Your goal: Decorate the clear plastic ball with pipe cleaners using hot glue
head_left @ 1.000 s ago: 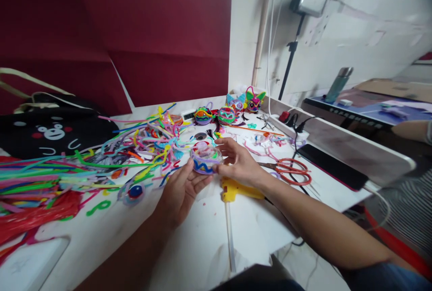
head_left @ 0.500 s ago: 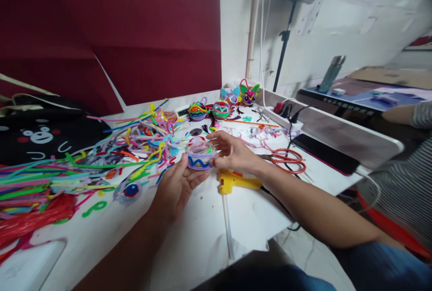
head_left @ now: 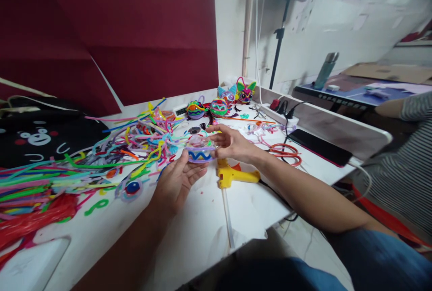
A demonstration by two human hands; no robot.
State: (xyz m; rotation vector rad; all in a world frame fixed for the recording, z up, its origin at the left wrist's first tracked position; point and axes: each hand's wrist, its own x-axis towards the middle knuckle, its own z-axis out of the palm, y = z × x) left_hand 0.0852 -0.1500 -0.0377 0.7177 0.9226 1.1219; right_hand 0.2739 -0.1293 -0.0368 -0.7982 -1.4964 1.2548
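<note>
Both my hands hold a small clear half-ball wrapped in lilac pipe cleaner with a blue zigzag (head_left: 200, 152), just above the white table (head_left: 189, 237). My left hand (head_left: 177, 183) cups it from below with the palm up and the fingers curled at its base. My right hand (head_left: 230, 143) grips its right rim with thumb and fingers. A yellow glue gun (head_left: 236, 176) lies right under my right wrist, with a clear glue stick (head_left: 228, 223) running towards me.
A big heap of coloured pipe cleaners (head_left: 101, 156) covers the left of the table. Finished pipe-cleaner balls (head_left: 207, 109) and cat heads (head_left: 241, 93) stand at the back. Red scissors (head_left: 285, 152), a black phone (head_left: 319, 147) and a power strip lie right. Another person's striped sleeve (head_left: 413, 106) shows far right.
The view has swung a little to the right, so the table shifts left in the picture. Both hands keep hold of the half-ball and have turned it slightly.
</note>
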